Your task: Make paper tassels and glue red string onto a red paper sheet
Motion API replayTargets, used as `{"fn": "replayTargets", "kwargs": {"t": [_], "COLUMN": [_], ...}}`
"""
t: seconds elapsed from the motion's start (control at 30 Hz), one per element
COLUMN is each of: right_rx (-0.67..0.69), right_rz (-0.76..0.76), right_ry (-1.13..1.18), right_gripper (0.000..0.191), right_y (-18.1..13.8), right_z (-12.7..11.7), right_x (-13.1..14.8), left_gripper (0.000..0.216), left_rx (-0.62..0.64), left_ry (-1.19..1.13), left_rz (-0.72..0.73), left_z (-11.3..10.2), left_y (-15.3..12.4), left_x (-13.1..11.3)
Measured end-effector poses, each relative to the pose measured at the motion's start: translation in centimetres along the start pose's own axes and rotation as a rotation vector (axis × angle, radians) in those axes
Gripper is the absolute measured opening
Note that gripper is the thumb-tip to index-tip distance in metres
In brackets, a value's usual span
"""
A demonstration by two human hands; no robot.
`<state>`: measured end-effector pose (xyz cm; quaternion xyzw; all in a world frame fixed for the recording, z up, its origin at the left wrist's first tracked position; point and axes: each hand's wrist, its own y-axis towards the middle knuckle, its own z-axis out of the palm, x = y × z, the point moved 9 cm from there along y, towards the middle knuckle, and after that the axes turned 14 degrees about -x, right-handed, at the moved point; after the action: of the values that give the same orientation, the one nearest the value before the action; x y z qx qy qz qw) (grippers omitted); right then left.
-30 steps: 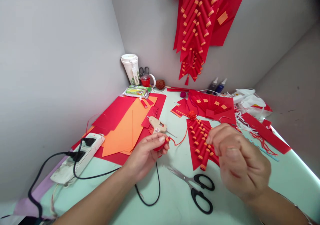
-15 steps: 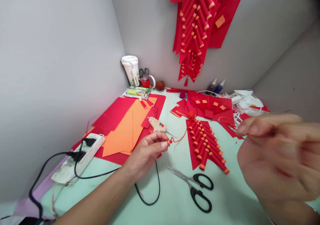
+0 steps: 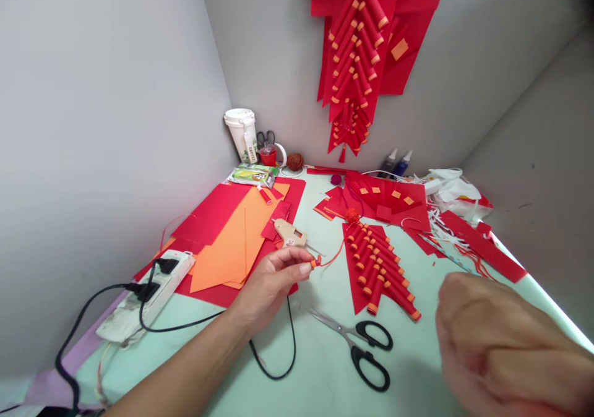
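My left hand (image 3: 271, 281) is held over the pale green table (image 3: 325, 374) and pinches a small red paper roll with an orange tip (image 3: 315, 261). A thin red string (image 3: 333, 255) runs from the roll towards a red paper triangle covered with rows of similar rolls (image 3: 378, 271). My right hand (image 3: 503, 349) is low at the right, blurred, with its back to the camera and its fingers curled out of sight. Nothing shows in it. It hovers to the right of the black-handled scissors (image 3: 364, 346).
A glue gun (image 3: 290, 233) lies on red and orange paper sheets (image 3: 232, 237), its black cord running to a white power strip (image 3: 143, 293). A finished red decoration (image 3: 357, 58) hangs on the wall. A cup (image 3: 244, 133), glue bottles (image 3: 396, 162) and paper scraps (image 3: 455, 194) line the back.
My right hand has swung from the triangle of rolls out to the right and down towards me. My left hand kept the roll, barely moving.
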<state>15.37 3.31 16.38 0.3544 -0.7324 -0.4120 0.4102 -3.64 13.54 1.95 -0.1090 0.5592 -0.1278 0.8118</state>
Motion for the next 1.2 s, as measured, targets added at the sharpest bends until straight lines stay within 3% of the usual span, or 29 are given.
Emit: {"fn": "replayTargets", "kwargs": {"t": [0.1,0.17,0.4,0.67,0.9,1.2], "right_rx": [0.112,0.048,0.055,0.012,-0.105,-0.091], "right_rz": [-0.055,-0.108,0.003,0.044,0.238,0.276], "right_ry": [0.021,0.01,-0.129,-0.114,-0.063,-0.047], "right_gripper": [0.038,0.033,0.007,0.007,0.011,0.013], "right_y": [1.0,1.0,-3.1,-3.8,-3.7,-4.1], "right_z": [3.4,4.8,9.8,9.9,8.8,9.1], "right_x": [0.6,0.2,-4.9,-5.3,-7.0,-7.5], "left_gripper": [0.015,0.014,0.01,0.007,0.018,0.018], "left_rx": [-0.016,-0.023,0.002,-0.006,-0.075,-0.051], "left_ry": [-0.002,0.004,-0.03,-0.027,0.096,0.223], "left_rz": [0.016,0.036,0.081,0.072,0.144,0.139], "left_z": [-0.1,-0.2,-0.2,-0.2,-0.6,-0.8], "left_y": [0.0,0.0,0.1,0.0,-0.1,-0.1], "left_x": [0.0,-0.1,-0.5,-0.6,-1.0,-0.6]}}
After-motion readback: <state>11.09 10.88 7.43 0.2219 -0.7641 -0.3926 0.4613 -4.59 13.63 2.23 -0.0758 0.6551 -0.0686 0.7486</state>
